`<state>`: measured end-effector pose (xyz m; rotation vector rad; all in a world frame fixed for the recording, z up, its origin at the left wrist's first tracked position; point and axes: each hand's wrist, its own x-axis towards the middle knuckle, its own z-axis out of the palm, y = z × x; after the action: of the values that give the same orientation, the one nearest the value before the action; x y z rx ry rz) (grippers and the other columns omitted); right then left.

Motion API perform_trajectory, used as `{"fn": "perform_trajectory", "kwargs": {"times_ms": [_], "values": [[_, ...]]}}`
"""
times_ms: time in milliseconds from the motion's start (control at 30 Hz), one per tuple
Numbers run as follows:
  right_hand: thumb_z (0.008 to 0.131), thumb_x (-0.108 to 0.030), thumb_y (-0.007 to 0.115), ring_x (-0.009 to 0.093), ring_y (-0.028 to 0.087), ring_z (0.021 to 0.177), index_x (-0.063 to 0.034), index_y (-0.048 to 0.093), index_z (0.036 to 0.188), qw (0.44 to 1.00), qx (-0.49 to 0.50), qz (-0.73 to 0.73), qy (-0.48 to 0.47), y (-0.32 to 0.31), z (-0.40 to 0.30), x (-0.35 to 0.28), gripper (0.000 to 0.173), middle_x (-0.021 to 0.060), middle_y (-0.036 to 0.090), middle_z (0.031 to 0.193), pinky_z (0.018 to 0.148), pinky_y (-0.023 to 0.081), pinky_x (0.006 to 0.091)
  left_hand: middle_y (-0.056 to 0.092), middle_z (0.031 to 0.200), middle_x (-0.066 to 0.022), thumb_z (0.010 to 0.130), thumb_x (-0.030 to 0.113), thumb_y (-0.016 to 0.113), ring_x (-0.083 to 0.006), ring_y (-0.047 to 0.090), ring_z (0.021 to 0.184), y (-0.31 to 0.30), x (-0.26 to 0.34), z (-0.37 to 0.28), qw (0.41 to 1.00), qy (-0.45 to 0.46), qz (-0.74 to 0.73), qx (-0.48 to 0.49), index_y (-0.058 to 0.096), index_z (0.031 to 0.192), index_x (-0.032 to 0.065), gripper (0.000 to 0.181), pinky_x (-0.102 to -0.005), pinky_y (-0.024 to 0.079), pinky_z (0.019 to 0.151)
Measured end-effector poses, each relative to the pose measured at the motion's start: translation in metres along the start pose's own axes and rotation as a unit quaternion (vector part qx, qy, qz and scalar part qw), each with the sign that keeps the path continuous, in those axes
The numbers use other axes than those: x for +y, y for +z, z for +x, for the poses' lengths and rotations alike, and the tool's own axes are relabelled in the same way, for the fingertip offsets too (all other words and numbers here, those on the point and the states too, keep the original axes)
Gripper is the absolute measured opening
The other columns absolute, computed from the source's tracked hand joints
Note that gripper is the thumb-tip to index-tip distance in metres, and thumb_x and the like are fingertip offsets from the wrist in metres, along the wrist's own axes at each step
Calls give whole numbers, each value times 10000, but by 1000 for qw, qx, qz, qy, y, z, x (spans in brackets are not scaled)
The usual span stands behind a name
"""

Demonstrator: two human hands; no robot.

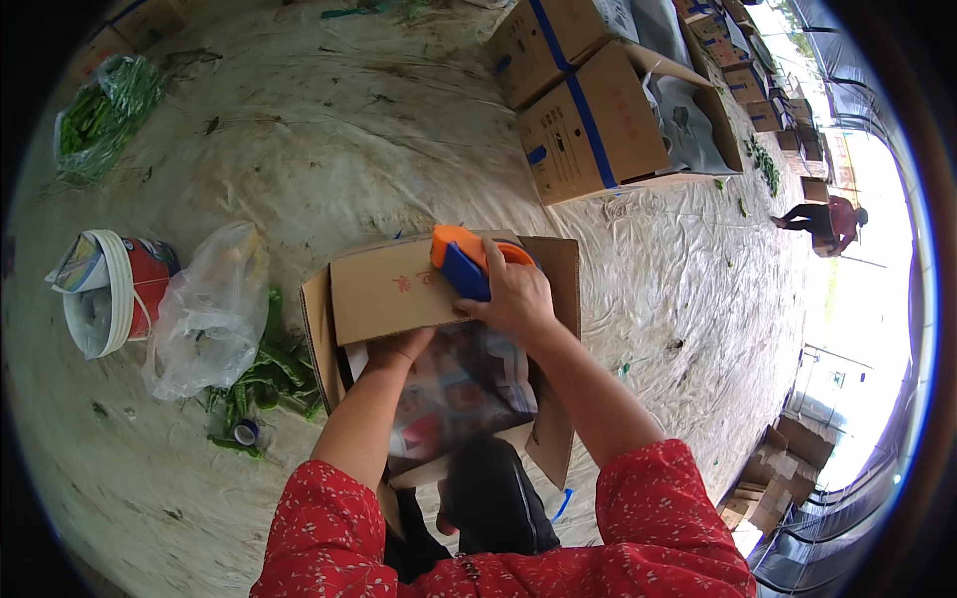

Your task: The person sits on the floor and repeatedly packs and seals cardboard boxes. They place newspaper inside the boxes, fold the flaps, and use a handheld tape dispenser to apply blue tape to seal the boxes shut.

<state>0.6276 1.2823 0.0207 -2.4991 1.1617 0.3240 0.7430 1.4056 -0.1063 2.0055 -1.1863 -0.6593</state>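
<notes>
In front of me stands an open cardboard box (pixel 374 295) with its flaps spread. My right hand (pixel 521 297) grips an orange and blue tape dispenser (pixel 460 250) over the far flap. Reaching under that flap is my left hand (pixel 411 345); its fingers are hidden there, so what they hold does not show. Printed sheet (pixel 456 396), blurred in places and possibly newspaper, covers the contents inside the box. My dark-clad knee (pixel 493 486) is against or close to the box's near side.
To the left are a white-rimmed bucket (pixel 116 299), a clear plastic bag (pixel 213 321), long green vegetables (pixel 280 377) and a tape roll (pixel 245 432). A wrapped vegetable bundle (pixel 108 116) lies farther off. Blue-taped cartons (pixel 591 127) stand ahead right. Another person (pixel 830 224) is distant; flattened cardboard (pixel 781 471) lies right.
</notes>
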Motion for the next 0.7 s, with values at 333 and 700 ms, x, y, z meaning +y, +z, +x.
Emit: {"fn": "perform_trajectory", "kwargs": {"times_ms": [333, 700], "values": [[652, -424, 822, 274, 641, 742, 27, 452, 1337, 972, 229, -39, -34, 60, -22, 21, 900, 116, 654, 815, 816, 470, 392, 502, 1375, -208, 848, 229, 676, -315, 482, 1278, -166, 11, -91, 968, 16, -42, 247, 489, 1336, -28, 582, -430, 378, 1068], [720, -470, 760, 299, 668, 765, -103, 434, 1403, 975, 210, -70, 10, 56, -8, 11, 841, 140, 678, 827, 765, 501, 426, 405, 591, 35, 933, 318, 627, -60, 379, 566, -110, -20, 18, 830, -94, -550, 19, 467, 605, 94, 429, -238, 335, 571]]}}
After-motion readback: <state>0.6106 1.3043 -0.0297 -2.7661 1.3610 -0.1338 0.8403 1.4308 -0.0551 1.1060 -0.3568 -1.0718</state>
